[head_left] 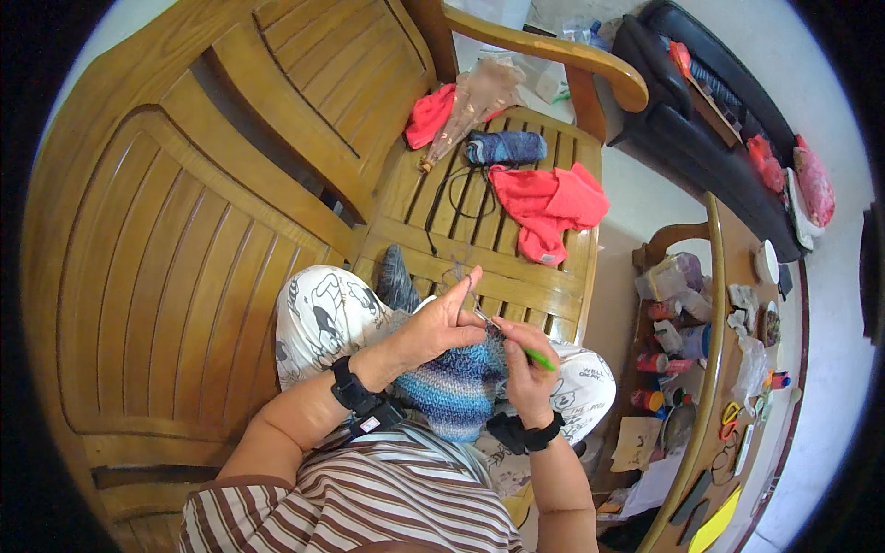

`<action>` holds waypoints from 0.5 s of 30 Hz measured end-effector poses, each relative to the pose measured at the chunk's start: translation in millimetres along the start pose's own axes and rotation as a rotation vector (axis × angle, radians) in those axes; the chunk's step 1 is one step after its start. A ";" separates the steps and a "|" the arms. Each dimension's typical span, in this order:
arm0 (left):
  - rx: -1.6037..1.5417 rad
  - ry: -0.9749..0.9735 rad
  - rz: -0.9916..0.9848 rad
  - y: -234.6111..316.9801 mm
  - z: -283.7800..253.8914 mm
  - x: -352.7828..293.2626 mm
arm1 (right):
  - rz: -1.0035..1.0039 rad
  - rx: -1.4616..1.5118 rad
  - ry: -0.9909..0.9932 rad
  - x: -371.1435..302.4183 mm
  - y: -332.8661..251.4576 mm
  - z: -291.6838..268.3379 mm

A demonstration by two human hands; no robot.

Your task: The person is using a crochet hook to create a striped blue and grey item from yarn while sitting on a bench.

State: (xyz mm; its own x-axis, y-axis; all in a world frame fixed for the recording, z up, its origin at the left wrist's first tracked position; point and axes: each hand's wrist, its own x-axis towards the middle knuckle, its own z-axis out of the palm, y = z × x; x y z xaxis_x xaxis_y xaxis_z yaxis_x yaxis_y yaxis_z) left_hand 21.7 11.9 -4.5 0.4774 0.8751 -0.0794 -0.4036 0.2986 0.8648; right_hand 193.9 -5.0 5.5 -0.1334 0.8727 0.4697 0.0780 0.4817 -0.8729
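Note:
A striped blue, white and dark crochet piece (454, 387) hangs over my lap. My left hand (429, 330) pinches its upper edge, with the index finger stretched up and a thin strand of yarn (458, 267) running over it. In my right hand (528, 376) is a crochet hook with a green handle (540, 359). The metal tip of the hook meets the top edge of the piece, close to the left fingertips; the stitch there is too small to make out. Farther off on the bench lies a blue-grey skein of yarn (506, 147).
Around the skein on the wooden bench (387, 198) are a red cloth (558, 205), a black cable (452, 205) and a brown translucent wrapping (475, 101). At right, a table (687, 441) bears scissors (729, 420), a white bowl (766, 263) and clutter. A black sofa (668, 138) stands beyond.

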 end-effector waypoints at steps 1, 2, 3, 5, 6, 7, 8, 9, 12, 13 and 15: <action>0.021 0.004 -0.012 2.3 0.7 -0.3 | -0.003 -0.002 -0.002 -0.2 -0.3 0.7; 0.020 0.003 -0.008 3.4 3.7 -1.0 | 0.031 -0.016 0.022 -1.5 -0.9 2.0; 0.195 0.089 -0.003 3.8 8.7 -2.4 | 0.064 -0.030 0.047 -1.7 -1.3 3.1; 0.368 0.176 0.002 9.5 16.6 -5.7 | -0.127 -0.279 -0.024 3.6 -8.0 4.4; 0.499 0.196 0.013 14.5 20.4 -7.6 | -0.191 -0.458 -0.073 3.4 -9.7 5.1; 0.630 0.219 0.020 16.8 22.2 -9.9 | -0.253 -0.634 -0.122 2.1 -10.7 6.1; 0.630 0.220 0.018 13.4 20.3 -8.4 | -0.275 -0.608 -0.091 1.8 -3.8 6.5; 0.151 0.162 0.006 7.1 16.7 -4.7 | -0.274 -0.607 -0.093 2.4 -0.2 6.2; -0.284 0.103 -0.028 1.1 13.9 0.4 | -0.211 -0.289 -0.066 2.1 5.9 7.0; -0.243 0.111 -0.047 0.4 13.3 0.9 | -0.210 -0.289 -0.067 2.7 5.1 6.4; -0.215 0.107 -0.049 1.6 13.3 1.3 | -0.110 -0.104 -0.088 5.1 0.9 2.2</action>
State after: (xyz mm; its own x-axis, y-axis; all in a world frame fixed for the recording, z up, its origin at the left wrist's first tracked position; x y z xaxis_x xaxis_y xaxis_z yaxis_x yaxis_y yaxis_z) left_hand 32.1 8.4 3.3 0.4203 0.8892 -0.1807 -0.5443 0.4064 0.7339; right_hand 191.1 -0.3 6.9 -0.2328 0.8058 0.5445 0.1594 0.5839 -0.7960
